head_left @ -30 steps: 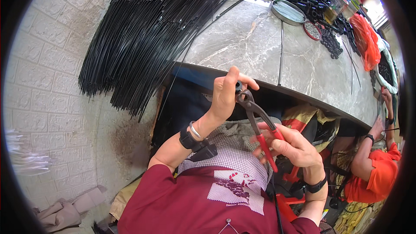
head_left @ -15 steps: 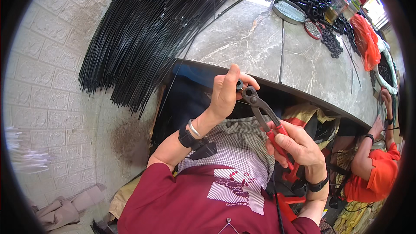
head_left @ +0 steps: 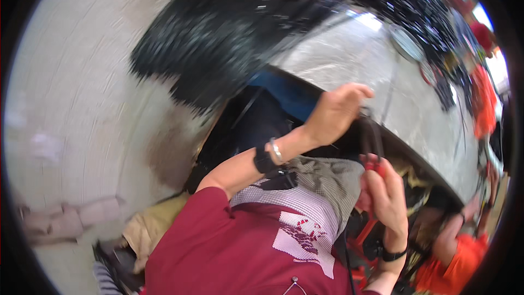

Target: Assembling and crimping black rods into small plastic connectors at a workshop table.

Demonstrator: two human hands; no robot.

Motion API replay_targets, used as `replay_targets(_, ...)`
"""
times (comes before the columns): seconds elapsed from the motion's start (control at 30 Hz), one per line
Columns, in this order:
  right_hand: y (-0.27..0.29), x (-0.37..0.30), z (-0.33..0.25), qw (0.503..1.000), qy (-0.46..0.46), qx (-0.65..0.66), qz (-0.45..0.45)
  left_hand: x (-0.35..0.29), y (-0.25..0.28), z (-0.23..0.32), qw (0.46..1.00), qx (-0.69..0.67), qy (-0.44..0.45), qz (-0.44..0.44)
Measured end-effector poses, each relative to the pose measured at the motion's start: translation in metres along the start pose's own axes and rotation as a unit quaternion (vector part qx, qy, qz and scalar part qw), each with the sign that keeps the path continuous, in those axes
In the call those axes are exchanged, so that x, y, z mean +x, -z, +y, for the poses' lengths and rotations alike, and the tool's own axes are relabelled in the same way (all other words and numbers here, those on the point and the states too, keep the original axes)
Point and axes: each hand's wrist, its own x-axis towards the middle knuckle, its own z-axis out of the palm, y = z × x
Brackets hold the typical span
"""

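My right hand (head_left: 385, 194) is closed round the red handles of a pair of pincers (head_left: 373, 137). Their dark metal arms point up toward the table edge, smeared by motion. Close beside the pincers' head is my left hand (head_left: 334, 116), its back toward me and its fingers bent together. Whatever those fingers hold is hidden and blurred. Both hands are in front of the grey marble-look table (head_left: 333, 43), over my lap.
A large bundle of thin black rods (head_left: 218, 33) overhangs the table's left end. Farther right are a heap of short black pieces (head_left: 417, 11), a round tin (head_left: 406, 43) and a red bag (head_left: 483, 101). A person in an orange shirt (head_left: 450, 265) sits at the right.
The view has swung and blurred. Both hands appear farther right, with the pincers more upright. The small black tube-like piece earlier visible in my left fingers no longer shows.
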Motion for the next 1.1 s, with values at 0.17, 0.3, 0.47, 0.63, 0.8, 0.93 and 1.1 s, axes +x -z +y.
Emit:
replay_targets(0.17,0.025,-0.012,0.006,0.982,0.033,0.091,0.16,-0.005,0.021,0.047,0.995,-0.09,-0.049,-0.012)
replay_targets(0.3,0.054,-0.004,0.026,0.971,0.069,0.124,0.194,-0.043,0.062,0.12,0.967,-0.146,-0.201,0.051)
replay_targets(0.47,0.088,0.034,0.049,0.975,0.088,0.129,0.161,-0.126,0.135,0.247,0.934,-0.201,-0.293,-0.026)
replay_targets(0.63,0.126,0.072,0.077,0.962,0.097,0.133,0.216,-0.198,0.149,0.31,0.96,-0.088,-0.265,0.017)
replay_targets(0.8,0.162,0.102,0.098,0.952,0.098,0.145,0.252,-0.207,0.178,0.261,0.898,0.168,-0.274,0.301)
replay_targets(0.93,0.163,0.122,0.096,0.952,0.072,0.149,0.258,-0.268,0.271,0.32,0.874,0.112,-0.301,0.366)
replay_targets(1.1,0.217,0.128,0.12,0.943,0.063,0.227,0.233,-0.248,0.279,0.346,0.871,0.17,-0.3,0.351)
